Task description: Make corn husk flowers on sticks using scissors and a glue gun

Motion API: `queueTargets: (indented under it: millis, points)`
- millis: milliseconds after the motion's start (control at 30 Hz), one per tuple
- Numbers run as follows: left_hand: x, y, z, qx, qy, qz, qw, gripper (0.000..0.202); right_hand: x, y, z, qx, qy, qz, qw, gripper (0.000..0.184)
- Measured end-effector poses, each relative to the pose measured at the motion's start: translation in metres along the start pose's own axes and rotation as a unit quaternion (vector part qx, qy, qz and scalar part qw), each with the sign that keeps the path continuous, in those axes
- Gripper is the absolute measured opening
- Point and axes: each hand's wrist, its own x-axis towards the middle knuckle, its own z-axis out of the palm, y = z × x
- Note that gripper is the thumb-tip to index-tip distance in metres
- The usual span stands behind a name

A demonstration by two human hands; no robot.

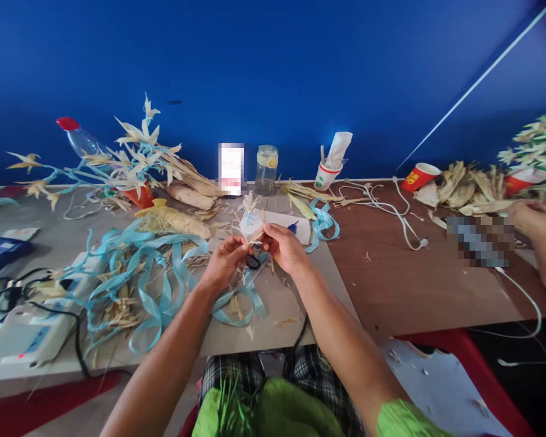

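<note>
My left hand (225, 260) and my right hand (284, 246) meet above the table's middle, both pinched on a small pale strip of dried husk (256, 238) held between the fingertips. Under the hands lie black-handled scissors (253, 262) and loops of light blue ribbon (155, 276). Just behind the hands is a small husk flower on a white sheet (277, 220). A spray of husk flowers on blue-wrapped stems (127, 159) stands at the back left.
A glass jar (266, 169), a paper cup with tissue (328, 173), a tipped red cup (420, 176) and white cord (403, 221) sit at the back. Husk piles (466, 188) lie right, near another person's hand (534, 221). Power strips and cables (31, 328) lie left.
</note>
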Motion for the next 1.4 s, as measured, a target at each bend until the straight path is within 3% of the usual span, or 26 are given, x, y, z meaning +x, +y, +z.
queueTargets:
  millis: [400,767,1067,1200,1400]
  points:
    - [0.001,-0.002,-0.006,0.046,-0.042,-0.029,0.998,0.020,0.002,-0.005,-0.003,-0.028,0.053,0.003,0.998,0.021]
    - [0.004,-0.007,-0.011,0.030,-0.003,-0.056,0.998,0.021,0.001,0.000,-0.002,-0.031,0.026,-0.011,0.999,0.021]
    - [0.005,-0.008,-0.008,0.057,0.014,-0.036,0.998,0.022,-0.002,-0.004,-0.002,-0.140,0.029,-0.039,0.989,0.028]
    - [0.005,-0.008,-0.007,0.078,0.005,-0.028,0.997,0.021,-0.003,-0.004,0.001,-0.196,0.035,-0.043,0.979,0.022]
    - [0.004,-0.005,-0.007,0.070,-0.017,-0.057,0.996,0.021,0.001,-0.003,-0.002,-0.102,0.038,-0.032,0.994,0.020]
